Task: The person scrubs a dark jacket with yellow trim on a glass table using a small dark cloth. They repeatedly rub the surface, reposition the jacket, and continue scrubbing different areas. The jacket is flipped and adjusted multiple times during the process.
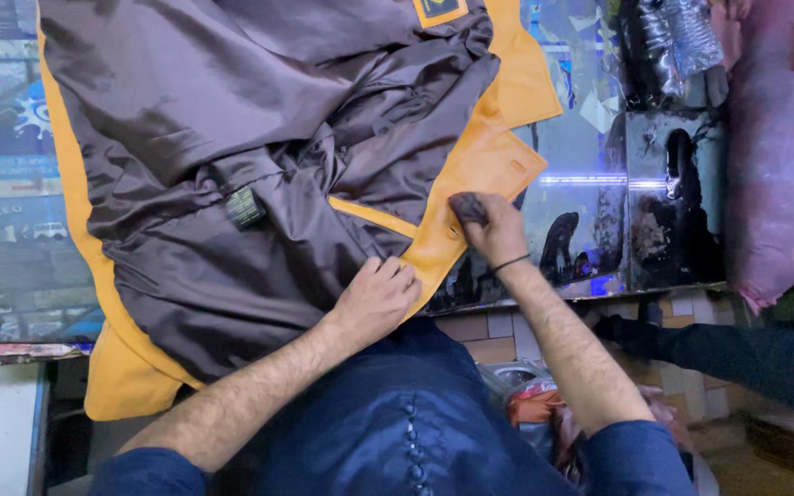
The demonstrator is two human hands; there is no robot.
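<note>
An orange jacket [484, 156] lies inside out on the table, its dark brown lining [232, 138] facing up. My left hand [377, 298] presses flat on the lining near the jacket's front edge, fingers closed on the fabric. My right hand [489, 225] holds a small dark pad [467, 208] against the orange front strip, close to a button [453, 232]. A black band circles that wrist. A small black label [244, 207] is sewn on the lining.
The table [590, 184] has a glossy printed top. A long maroon bolster [774, 156] lies at the right, with crumpled clear plastic [673, 41] at the top. Another person's dark sleeve [737, 354] reaches in at the lower right. Brick tiles [498, 331] show below the table edge.
</note>
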